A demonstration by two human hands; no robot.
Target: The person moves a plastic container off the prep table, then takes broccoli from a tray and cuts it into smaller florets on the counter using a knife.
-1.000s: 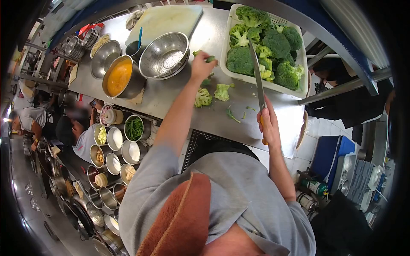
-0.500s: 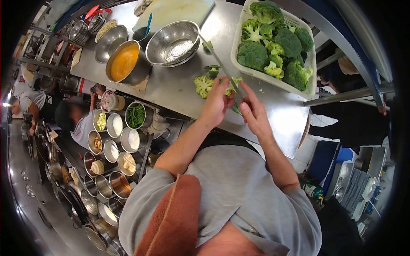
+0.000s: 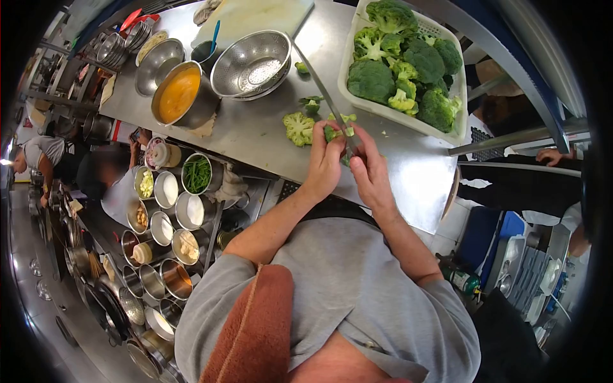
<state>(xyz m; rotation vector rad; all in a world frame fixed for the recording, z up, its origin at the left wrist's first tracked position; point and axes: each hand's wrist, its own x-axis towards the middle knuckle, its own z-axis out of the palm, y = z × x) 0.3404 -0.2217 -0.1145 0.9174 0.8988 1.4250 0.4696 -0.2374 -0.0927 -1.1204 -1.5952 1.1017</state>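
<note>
My left hand [image 3: 325,165] is closed around a small broccoli floret [image 3: 331,133], close against the blade. In my right hand [image 3: 370,171] is a long knife [image 3: 317,82], its blade slanting up and left across the steel table [image 3: 262,131]. The two hands almost meet near the table's front edge. A pale cut broccoli head [image 3: 298,129] lies just left of my left hand. Small broccoli bits [image 3: 311,103] rest beyond it. Farther off stands a perforated steel colander [image 3: 251,65]. My fingers hide most of the knife's handle.
A white crate [image 3: 401,125] of broccoli stands at the right. To the left are a pot of orange liquid [image 3: 179,96] and a steel bowl [image 3: 159,67]; a cutting board [image 3: 255,22] lies at the back. Several ingredient tins [image 3: 196,173] stand left. Other people are on both sides.
My hands have come closer together, and the floret now shows between my left fingers beside the blade. The whole view has shifted slightly.
</note>
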